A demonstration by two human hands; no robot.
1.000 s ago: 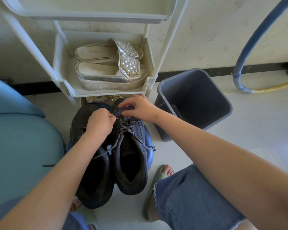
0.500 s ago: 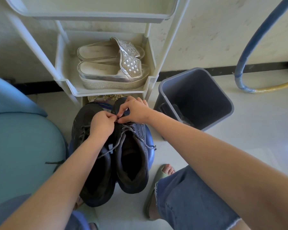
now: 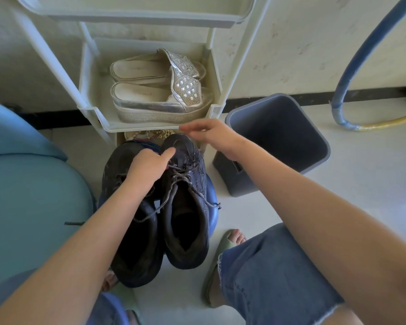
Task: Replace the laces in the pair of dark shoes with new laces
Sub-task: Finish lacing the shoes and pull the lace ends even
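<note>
Unlacing judged in hand: left hand (image 3: 148, 167) curled over old lace (image 3: 185, 177), right hand (image 3: 211, 134) blurred above; grips untellable. Next: lace drawn from eyelets.

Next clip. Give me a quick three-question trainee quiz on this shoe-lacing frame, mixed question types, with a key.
1. True or false: the silver sandals sit on a shelf of the white rack beyond the dark shoes.
2. What stands on the floor to the right of the shoes? A) grey bin B) cardboard box C) toolbox
3. Fill in: a grey ___ runs through the eyelets of the right-side shoe.
Key: 1 true; 2 A; 3 lace.
</note>
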